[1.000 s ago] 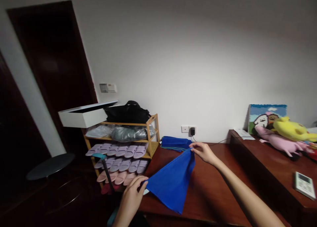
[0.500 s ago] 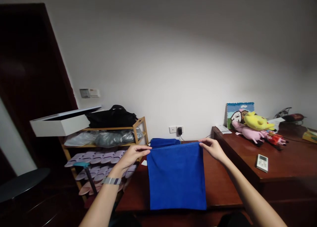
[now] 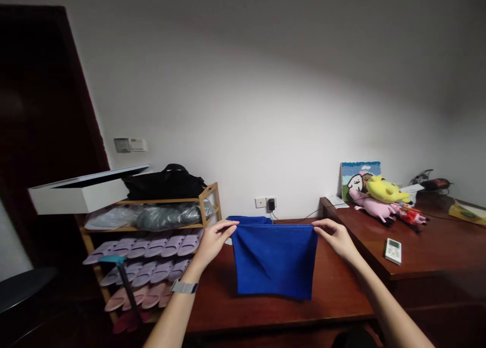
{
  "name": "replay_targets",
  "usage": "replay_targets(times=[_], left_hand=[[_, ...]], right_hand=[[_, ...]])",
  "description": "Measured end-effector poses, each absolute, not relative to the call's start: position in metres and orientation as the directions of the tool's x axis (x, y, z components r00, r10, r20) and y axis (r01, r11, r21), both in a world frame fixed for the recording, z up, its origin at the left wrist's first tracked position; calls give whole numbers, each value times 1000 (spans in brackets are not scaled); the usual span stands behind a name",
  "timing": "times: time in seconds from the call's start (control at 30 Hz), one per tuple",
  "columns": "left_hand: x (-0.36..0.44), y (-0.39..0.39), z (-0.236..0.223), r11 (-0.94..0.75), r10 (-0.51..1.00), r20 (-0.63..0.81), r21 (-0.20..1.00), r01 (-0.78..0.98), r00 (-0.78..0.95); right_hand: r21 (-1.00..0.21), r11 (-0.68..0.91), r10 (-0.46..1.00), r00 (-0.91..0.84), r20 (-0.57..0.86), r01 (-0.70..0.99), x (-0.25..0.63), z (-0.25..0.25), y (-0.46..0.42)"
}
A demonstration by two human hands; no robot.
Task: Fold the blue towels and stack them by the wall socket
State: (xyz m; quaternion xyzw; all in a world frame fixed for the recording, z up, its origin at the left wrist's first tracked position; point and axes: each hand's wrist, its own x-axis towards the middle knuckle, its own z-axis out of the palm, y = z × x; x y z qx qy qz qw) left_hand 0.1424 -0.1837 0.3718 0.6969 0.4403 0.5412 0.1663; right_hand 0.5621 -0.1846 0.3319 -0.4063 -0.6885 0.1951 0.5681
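A blue cloth (image 3: 275, 262) is stretched out between my two hands over the reddish-brown wooden table (image 3: 216, 297). My left hand (image 3: 216, 241) pinches its upper left corner, and a grey watch band circles that wrist. At the upper right corner, thumb and fingers of my right hand (image 3: 336, 239) are closed on the same edge. The cloth hangs down in front with some creases; whether its lower edge rests on the table I cannot tell. Behind it lies more folded blue cloth (image 3: 248, 220), partly hidden.
On the left stands a wooden shoe rack (image 3: 210, 201) with slippers, a black bag (image 3: 167, 183) and a white box (image 3: 61, 201). A raised wooden surface (image 3: 429, 246) on the right holds plush toys (image 3: 385, 191) and a white remote (image 3: 393, 252). A plug (image 3: 271, 204) sits in the wall socket.
The cloth went from hanging slanted as a triangle to being spread square between both hands. Its lower edge now appears higher in view. My view has turned right.
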Motion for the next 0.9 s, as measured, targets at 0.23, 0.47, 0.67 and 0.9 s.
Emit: replay_targets(times=[0.23,0.47,0.67,0.9], left_hand=[[157,-197,375,-589,783,621,728,350,26],[170,-193,373,-592,785,619,741,318,19],[165,-110,307,-447,880,474,794,413,42],[174,-38,183,-258,954,299,750,609,37]], right_hand=[[-641,686,700,-73,710,345,570,333,-204],[-677,668,720,-37,693,311,576,325,-197],[-716,577,785,-25,619,393,567,269,-114],[-699,271,925,22,380,662,515,155,-22]])
